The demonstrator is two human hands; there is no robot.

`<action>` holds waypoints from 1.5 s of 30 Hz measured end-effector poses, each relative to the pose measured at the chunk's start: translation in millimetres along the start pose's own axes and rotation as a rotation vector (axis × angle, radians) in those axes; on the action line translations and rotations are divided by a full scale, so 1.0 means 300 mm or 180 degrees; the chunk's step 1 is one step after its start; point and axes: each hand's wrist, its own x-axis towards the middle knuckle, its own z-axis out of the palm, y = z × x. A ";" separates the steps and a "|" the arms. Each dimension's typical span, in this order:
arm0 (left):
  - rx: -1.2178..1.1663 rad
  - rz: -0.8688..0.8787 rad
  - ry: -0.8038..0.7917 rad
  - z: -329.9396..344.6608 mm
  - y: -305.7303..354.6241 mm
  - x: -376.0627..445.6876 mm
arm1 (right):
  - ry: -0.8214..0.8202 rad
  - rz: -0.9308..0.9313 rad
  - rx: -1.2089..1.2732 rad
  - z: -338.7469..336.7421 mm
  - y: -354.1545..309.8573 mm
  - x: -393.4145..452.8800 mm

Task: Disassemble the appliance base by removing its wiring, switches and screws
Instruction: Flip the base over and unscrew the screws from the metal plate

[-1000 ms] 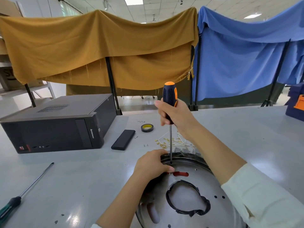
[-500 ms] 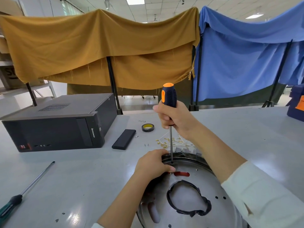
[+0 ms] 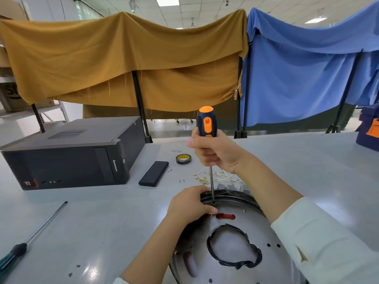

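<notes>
A round metal appliance base (image 3: 252, 226) lies upside down at the table's near edge, with a black-taped central opening and a red slot. My left hand (image 3: 189, 204) grips its far left rim. My right hand (image 3: 213, 152) holds a screwdriver (image 3: 207, 124) with a dark blue and orange handle upright. Its tip rests on the base's far rim beside my left fingers. Loose white wires with brass terminals (image 3: 213, 177) lie just beyond the base.
A black desktop computer case (image 3: 69, 154) lies at the left. A black rectangular block (image 3: 153, 176), a tape roll (image 3: 183, 159) and small screws sit behind the base. A green-handled screwdriver (image 3: 30, 238) lies at the near left. Cloth-draped racks stand behind the table.
The screwdriver handle has turned in my right hand, so its orange inset now faces me. Both hands stay in place on the base's far rim.
</notes>
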 end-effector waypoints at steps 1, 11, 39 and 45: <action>-0.0003 0.0004 0.0000 0.000 -0.001 -0.001 | 0.0340 -0.0099 -0.0227 0.021 0.007 0.004; -0.0043 0.0028 -0.0060 -0.002 0.001 -0.002 | 0.1778 -0.0554 -0.0391 0.080 0.028 -0.002; -0.0011 0.0023 -0.0049 -0.001 0.002 -0.003 | 0.2730 -0.0977 -0.0928 0.068 0.066 -0.015; 0.0012 0.0064 -0.0036 -0.001 0.003 -0.002 | 0.0845 -0.0361 0.0177 0.024 0.010 -0.020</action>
